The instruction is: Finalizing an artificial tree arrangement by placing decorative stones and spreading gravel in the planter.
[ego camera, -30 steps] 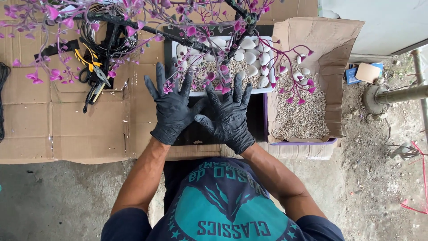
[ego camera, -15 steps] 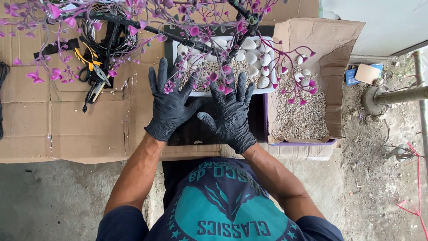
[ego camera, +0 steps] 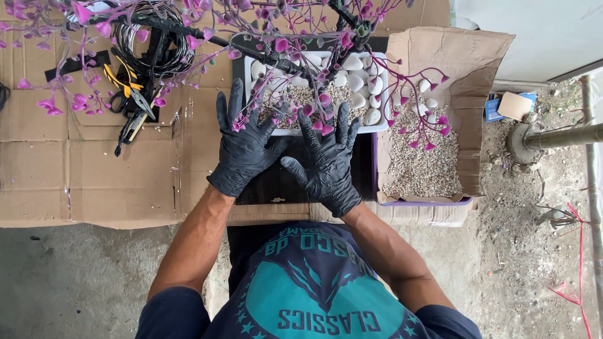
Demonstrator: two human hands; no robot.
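Both hands — left hand (ego camera: pixel 244 145), right hand (ego camera: pixel 326 160) — spread wide, holding nothing, at the white tray (ego camera: pixel 377 127) of pebbles mid-frame; risk — gloves could snag the purple branches (ego camera: pixel 411 129) overhanging it.

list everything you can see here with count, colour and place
white rectangular tray: one, centre top, holds gravel and white pebbles
artificial tree with purple leaves: one, dark branches, rising from the tray
open cardboard box of gravel: one, brown, right of the tray
flattened cardboard sheets: several, brown, left
yellow-handled pliers: one, upper left
coil of black wire: one, upper left
metal pipe: one, grey, far right
left hand: black glove, fingers spread by the tray
right hand: black glove, beside it
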